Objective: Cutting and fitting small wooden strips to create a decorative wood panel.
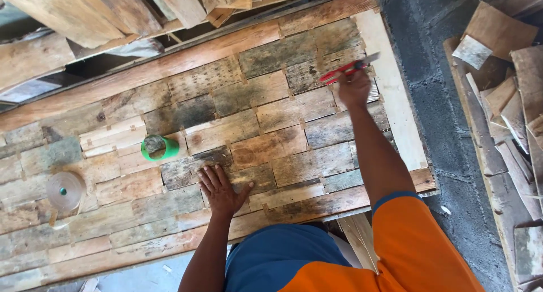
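Single head-worn view, looking steeply down from above the person's chest. Close range: desk [169,82] fills frame from 9 to 2 o'clock. Floor [447,133] strip runs at 3 o'clock. Person's torso enters at 6 o'clock.

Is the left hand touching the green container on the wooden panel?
Apart. The head view shows the left hand flat on the wooden panel, with bare boards between it and the green container.
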